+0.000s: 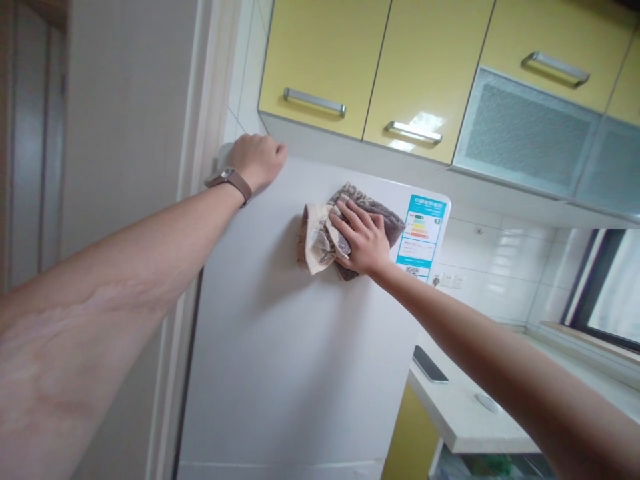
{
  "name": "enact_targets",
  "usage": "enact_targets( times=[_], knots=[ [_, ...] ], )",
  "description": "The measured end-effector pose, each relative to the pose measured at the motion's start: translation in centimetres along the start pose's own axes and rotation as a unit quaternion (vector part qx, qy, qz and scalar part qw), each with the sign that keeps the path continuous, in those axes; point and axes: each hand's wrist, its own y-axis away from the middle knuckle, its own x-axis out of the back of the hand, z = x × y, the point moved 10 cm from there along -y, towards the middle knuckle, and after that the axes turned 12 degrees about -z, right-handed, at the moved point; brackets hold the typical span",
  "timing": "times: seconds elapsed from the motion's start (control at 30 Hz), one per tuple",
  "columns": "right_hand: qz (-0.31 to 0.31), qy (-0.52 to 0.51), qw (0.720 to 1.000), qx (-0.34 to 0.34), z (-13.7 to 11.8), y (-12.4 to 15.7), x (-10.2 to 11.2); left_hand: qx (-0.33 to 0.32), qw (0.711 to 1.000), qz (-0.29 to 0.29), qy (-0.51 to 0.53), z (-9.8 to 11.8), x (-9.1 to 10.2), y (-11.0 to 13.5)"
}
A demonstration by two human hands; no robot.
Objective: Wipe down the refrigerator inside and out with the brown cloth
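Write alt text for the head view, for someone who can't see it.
The open right hand presses a bunched patterned cloth against a white fridge, beside a blue and white label. The left hand is curled at the fridge's top left corner, a watch strapped just below it. Yellow cabinets hang above, and a pale counter stands at right.
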Motion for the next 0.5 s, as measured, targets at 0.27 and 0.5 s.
enact_targets(
  times=[0.27,0.5],
  knots=[
    [-0.013,0.003,0.998,0.053,-3.1,2.2,-1.3,0.028,0.999,0.025,0.003,-0.7,0.2,-0.2],
    [-0.029,-0.001,0.994,0.107,-6.1,4.8,-3.2,0.032,0.999,0.02,0.006,-1.1,-0.1,-0.5]
  ],
)
